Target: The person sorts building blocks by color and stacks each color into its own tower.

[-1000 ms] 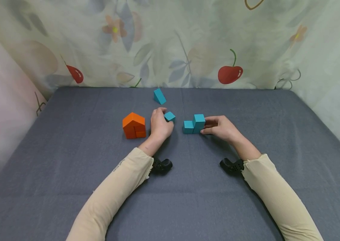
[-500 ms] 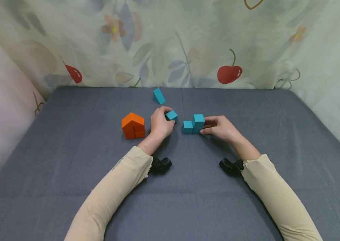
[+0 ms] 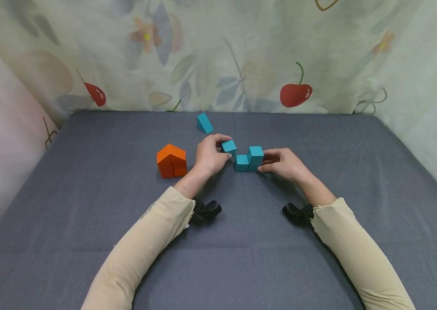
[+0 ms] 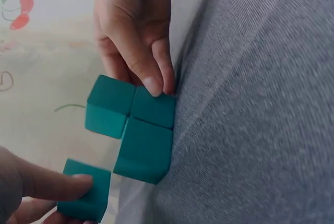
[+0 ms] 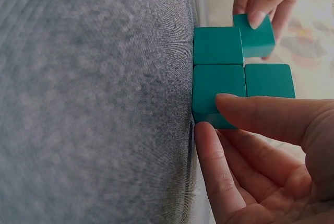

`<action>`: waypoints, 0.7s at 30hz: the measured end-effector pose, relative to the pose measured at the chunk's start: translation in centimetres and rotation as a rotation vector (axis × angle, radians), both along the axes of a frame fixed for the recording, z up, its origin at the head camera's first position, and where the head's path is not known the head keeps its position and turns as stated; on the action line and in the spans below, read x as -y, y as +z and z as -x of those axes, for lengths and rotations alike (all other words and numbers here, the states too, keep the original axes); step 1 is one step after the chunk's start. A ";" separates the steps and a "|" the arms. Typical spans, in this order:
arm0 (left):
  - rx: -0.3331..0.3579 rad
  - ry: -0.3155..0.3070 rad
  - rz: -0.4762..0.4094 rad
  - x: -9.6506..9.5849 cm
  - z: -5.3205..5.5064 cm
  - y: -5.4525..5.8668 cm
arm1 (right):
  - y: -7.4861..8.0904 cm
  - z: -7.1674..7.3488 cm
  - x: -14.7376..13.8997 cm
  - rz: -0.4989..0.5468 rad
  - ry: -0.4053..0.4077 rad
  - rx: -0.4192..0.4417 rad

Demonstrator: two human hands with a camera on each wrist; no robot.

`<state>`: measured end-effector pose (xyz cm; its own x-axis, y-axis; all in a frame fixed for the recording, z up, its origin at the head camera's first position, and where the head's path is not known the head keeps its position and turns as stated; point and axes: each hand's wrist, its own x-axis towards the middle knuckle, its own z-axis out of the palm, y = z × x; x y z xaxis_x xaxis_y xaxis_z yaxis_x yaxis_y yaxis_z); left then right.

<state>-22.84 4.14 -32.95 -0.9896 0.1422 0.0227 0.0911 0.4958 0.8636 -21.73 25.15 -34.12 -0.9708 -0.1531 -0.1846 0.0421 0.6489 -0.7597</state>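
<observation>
My left hand (image 3: pixel 211 156) pinches a blue cube block (image 3: pixel 229 147) between thumb and fingers, raised just left of and above the blue block group. That group is a low cube (image 3: pixel 241 163) beside a stack of two, whose upper cube (image 3: pixel 256 151) stands higher. At the stack's right side is my right hand (image 3: pixel 286 164). In the right wrist view its thumb (image 5: pixel 271 112) presses the front face of the lower stacked cube (image 5: pixel 216 85), with fingers curled round its side. The left wrist view shows the held block (image 4: pixel 86 195) apart from the group.
An orange house shape made of blocks (image 3: pixel 170 161) stands left of my left hand. Farther back lies a blue wedge block (image 3: pixel 204 123). Grey cloth (image 3: pixel 249 258) covers the table, and a patterned curtain (image 3: pixel 218 51) hangs behind its far edge.
My left hand has carried the blue cube block to the right and slightly up, closer to the group. My right hand and the grouped blocks have stayed in place.
</observation>
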 end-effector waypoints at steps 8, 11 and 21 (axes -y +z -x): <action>0.007 -0.095 0.008 -0.5 0.0 0.3 | 0.0 0.1 0.0 0.004 -0.004 0.011; 0.018 -0.121 0.011 -0.7 0.0 0.4 | 0.0 0.2 -0.1 0.005 0.001 0.011; 0.055 -0.190 0.007 -1.0 0.0 0.5 | -0.1 0.1 -0.2 0.017 0.012 0.003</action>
<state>-22.86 5.18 -32.46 -0.9447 0.3265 -0.0323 0.1362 0.4800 0.8666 -21.88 25.35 -34.20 -0.9684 -0.1680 -0.1846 0.0365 0.6364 -0.7705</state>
